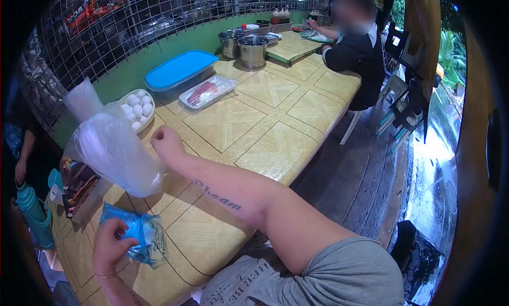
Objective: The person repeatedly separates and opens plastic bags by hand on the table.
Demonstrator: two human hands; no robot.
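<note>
A blue and clear plastic packet (142,233) lies on the near left part of the table. My left hand (110,245) is curled at the packet's left side, thumb and fingers gripping its plastic. Past it stands a large translucent plastic bag (114,152), bulging and gathered at the top. My right hand (168,145) is over the table just right of this bag, its fingers curled closed. Whatever those fingers hold, if anything, is hidden. Beyond the bag sits an oval tray of white eggs (139,109), close to my right hand.
A blue-lidded container (181,70), a wrapped tray of reddish food (207,92) and metal pots (252,52) line the wall side. A person (355,51) sits at the table's far end. A teal tumbler (34,213) and stacked packets (79,187) are at left.
</note>
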